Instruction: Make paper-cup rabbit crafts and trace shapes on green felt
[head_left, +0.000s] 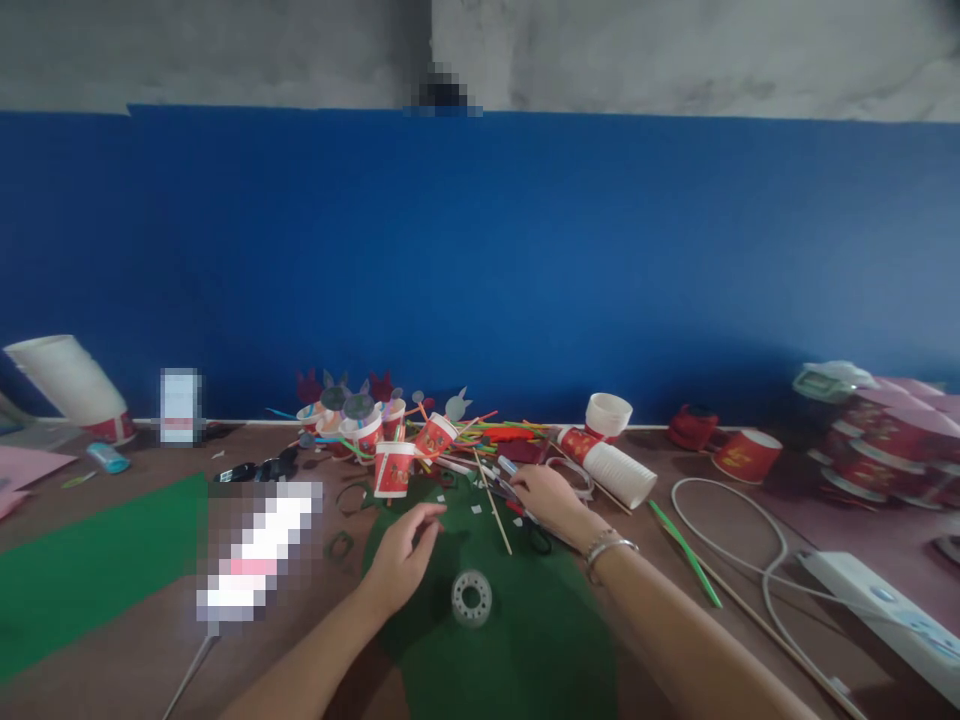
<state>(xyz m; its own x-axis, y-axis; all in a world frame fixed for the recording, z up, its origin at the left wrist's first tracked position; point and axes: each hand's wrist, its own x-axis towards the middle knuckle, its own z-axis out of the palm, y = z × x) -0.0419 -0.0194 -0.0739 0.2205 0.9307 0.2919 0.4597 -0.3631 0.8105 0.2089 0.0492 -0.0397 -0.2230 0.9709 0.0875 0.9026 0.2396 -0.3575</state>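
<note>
Beyond the round translucent plastic roll (pixel 471 618), a slim white-and-blue tube (pixel 508 465) slants toward your nearer right hand (pixel 546 492), its hold unclear; your left hand (pixel 405 560), loosely parted, looks empty.

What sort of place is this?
Probably a craft workspace: red paper cups, a big green sheet and what looks like a roll of tape share the cluttered surface.

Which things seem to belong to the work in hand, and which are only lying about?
Likely in use, near left hand and right hand:
dark green sheet
white ring
thin stick
red cups ahead

Probably just lying about:
power strip
teal object
black object
</note>
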